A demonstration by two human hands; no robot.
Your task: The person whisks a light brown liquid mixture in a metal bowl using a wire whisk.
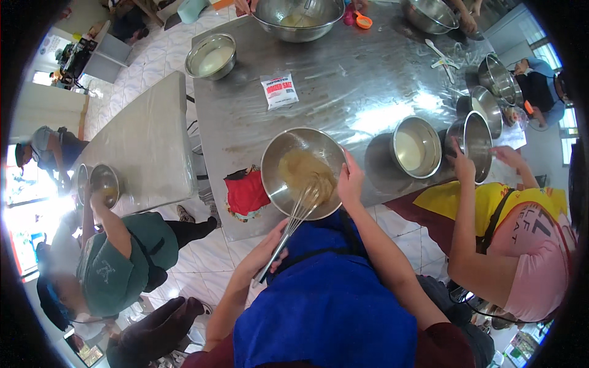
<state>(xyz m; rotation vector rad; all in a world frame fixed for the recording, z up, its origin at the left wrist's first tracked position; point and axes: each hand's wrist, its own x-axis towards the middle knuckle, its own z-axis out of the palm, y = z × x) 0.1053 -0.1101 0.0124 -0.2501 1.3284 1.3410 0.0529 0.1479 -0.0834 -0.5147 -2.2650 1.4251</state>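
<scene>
A steel mixing bowl (279,193) sits at the near edge of the metal table, tipped toward me. Inside it lies a pale brown, thick mixture (300,167). My left hand (267,250) is closed round the handle of a wire whisk (300,214), whose looped end rests in the mixture. With my right hand (351,181) I grip the bowl's right rim, thumb over the edge. A red cloth (246,192) with a patterned border lies just left of the bowl. Beyond the bowl stands a white packet of salt (280,91) with red print.
On the steel table (343,86) a bowl of pale liquid (417,147) stands to the right, another bowl (211,58) at the far left. A co-worker on the right holds a steel bowl (475,144). Across the table is a large bowl (299,21). A covered table (144,138) stands left.
</scene>
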